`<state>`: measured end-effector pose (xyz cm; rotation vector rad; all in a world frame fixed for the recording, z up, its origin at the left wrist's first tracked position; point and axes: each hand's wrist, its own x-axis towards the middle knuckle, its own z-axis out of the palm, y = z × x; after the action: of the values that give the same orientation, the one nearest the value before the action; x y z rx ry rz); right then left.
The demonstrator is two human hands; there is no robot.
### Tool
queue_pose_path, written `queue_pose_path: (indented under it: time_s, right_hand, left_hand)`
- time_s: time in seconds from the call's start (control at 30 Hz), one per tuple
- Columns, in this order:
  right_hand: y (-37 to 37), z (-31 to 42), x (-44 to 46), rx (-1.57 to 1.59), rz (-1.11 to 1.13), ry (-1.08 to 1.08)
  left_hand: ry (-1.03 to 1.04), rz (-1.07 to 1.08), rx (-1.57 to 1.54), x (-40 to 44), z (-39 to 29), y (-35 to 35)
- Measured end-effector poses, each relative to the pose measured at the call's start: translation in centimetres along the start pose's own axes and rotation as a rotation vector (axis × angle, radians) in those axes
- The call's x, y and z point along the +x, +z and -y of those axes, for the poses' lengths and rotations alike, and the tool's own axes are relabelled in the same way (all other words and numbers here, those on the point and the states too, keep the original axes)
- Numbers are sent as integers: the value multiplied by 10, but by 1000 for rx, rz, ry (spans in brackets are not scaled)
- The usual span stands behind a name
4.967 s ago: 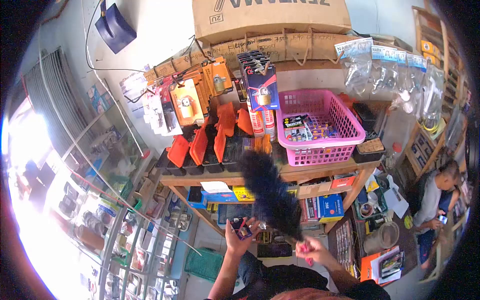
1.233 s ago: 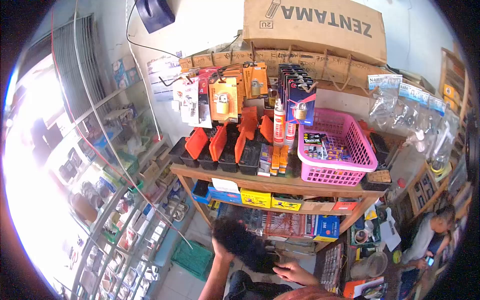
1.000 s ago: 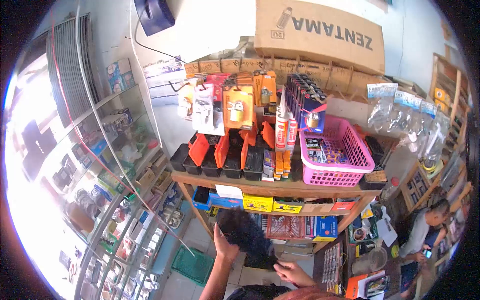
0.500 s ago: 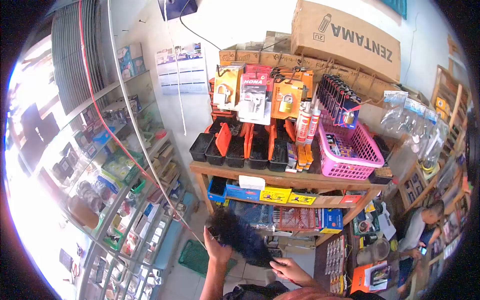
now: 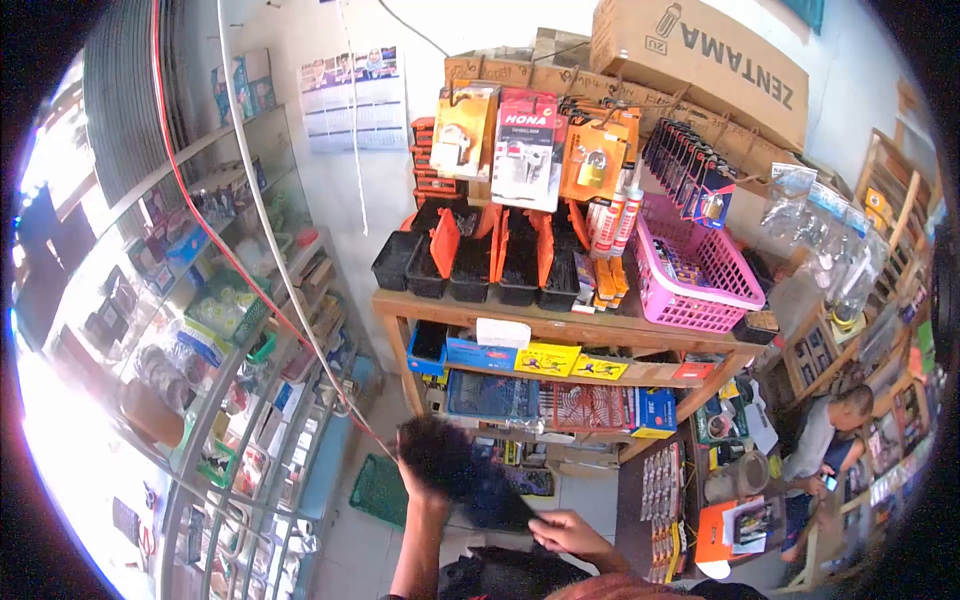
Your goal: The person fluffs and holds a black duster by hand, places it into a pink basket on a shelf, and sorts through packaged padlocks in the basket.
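Note:
A dark feather duster point(image 5: 465, 475) lies across the space between my hands, low in front of the wooden shelf. My right hand point(image 5: 572, 535) is closed round its handle end at the lower right. Behind the feathery end is my left hand point(image 5: 425, 490), raised, with its fingers hidden by the feathers; whether it holds something I cannot make out. Above, the shelf point(image 5: 560, 325) carries black bins point(image 5: 470, 272) with orange dividers, white-and-red sealant tubes point(image 5: 626, 220) and a pink basket point(image 5: 700, 308). Packaged padlocks point(image 5: 590, 165) hang over the bins.
A glass display case point(image 5: 230, 400) runs along the left, with a red cord and white pole before it. A green basket point(image 5: 380, 490) stands on the floor. At the right, a seated person point(image 5: 820, 440) holds a phone. A large cardboard box point(image 5: 700, 60) is on top.
The view has shifted, bringing the hanging packages closer and the shelf slightly higher. The duster stays between my hands, its feathers now further over my left hand. Earlier, that hand held a small padlock package.

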<state>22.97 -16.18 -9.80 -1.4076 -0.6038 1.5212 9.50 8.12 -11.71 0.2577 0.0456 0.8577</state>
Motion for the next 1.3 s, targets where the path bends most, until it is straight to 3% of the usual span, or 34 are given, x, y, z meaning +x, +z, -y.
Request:
queue_pose_path:
  time_s: [0.07, 0.1, 0.2, 0.23, 0.27, 0.3, 0.37, 0.4, 0.5, 0.53, 0.6, 0.63, 0.73, 0.77, 0.87, 0.9, 1.0, 1.03, 1.13, 1.17, 1.27, 1.3]
  right_hand:
    - [-3, 0, 1, -141, -97, -158]
    - [-1, 14, -1, -97, -66, -127]
    - [-14, 34, -6, -211, 62, 3]
    - [-34, 23, -1, -375, 86, -69]
    - [-30, 29, -6, -289, 20, -79]
    - [-24, 41, -9, -205, -46, -87]
    - [-18, 47, -7, -133, -56, -85]
    - [-18, 47, -8, -190, -1, -56]
    - [-21, 37, -1, -298, 140, -74]
    - [-18, 36, 4, -239, 89, -56]
    - [-8, 35, 6, -110, -41, -18]
    - [-1, 39, 8, -137, -59, 11]
    - [-2, 46, 12, -318, 178, 36]
    - [2, 49, 12, -360, 121, 38]
    - [10, 39, 19, -171, 5, 6]
    - [13, 37, 21, -224, 52, 25]
    - [21, 38, 23, -383, 177, 64]
    - [27, 42, 23, -374, 171, 46]
    - [37, 35, 25, -141, 32, 72]
    - [28, 28, 29, -229, 152, 58]
    - [45, 43, 26, -469, 305, 49]
    - [45, 40, 28, -458, 271, 53]
  left_hand:
    - [57, -216, -32, 4, -10, 41]
    - [21, -226, -58, 4, -10, 47]
    - [23, -5, -126, 11, 3, 15]
    - [39, 62, -137, 9, 5, 13]
    - [75, 125, -130, 14, 2, 23]
    - [91, -100, 124, 14, 2, 22]
    - [34, -298, 144, 16, -3, 30]
    - [-7, -253, -90, 17, -6, 38]
    - [-33, 237, -169, 12, -17, 26]
    - [58, 120, -53, 1, -21, 37]
    - [60, -278, -112, -3, -30, 40]
    - [50, -319, -96, -7, -33, 38]
    - [134, 117, -81, -23, -40, 40]
    - [81, 58, -126, -25, -44, 30]
    - [182, -398, -129, -36, -54, 30]
    - [129, -428, -157, -43, -60, 35]
    - [171, 63, -81, -57, -72, 22]
    - [202, 111, -101, -62, -74, 21]
    - [256, -425, -141, -73, -82, 34]
    - [244, -379, -147, -77, -84, 34]
    - [264, 116, -97, -87, -89, 9]
    - [277, 155, -104, -89, -92, 12]
